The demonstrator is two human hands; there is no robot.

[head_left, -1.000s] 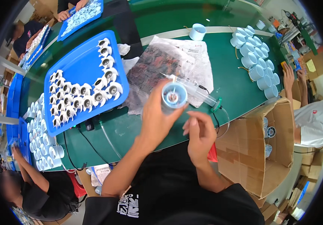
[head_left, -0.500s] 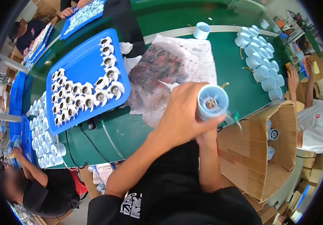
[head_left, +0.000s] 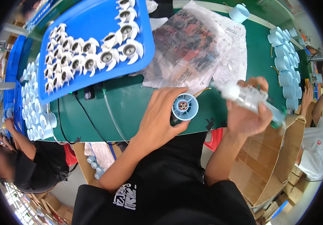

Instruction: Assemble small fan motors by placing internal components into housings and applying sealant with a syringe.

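Note:
My left hand (head_left: 160, 114) curls around a light blue round fan housing (head_left: 193, 108), its open end facing up. Copper windings sit at the hub inside, and a thin wire pokes out by the rim. To its right, my raised right hand (head_left: 245, 116) grips a clear dispensing syringe (head_left: 248, 98) with a white front part and a green rear end; it is smeared by motion. White fan impellers (head_left: 107, 56) with dark round centres stand in rows on a blue tray (head_left: 90, 22), left of my hands.
Crumpled printed paper (head_left: 191, 41) lies beyond my hands. More light blue housings (head_left: 289, 62) are grouped at the right, others (head_left: 34, 105) at the left. A cardboard box (head_left: 260, 161) stands by the table's right front. Black cables (head_left: 90, 120) hang over the front edge. Co-workers sit on both sides.
My hands, together before, are now apart. The left has lowered the fan housing toward the table; the right has swung rightward with the syringe. The whole view has shifted.

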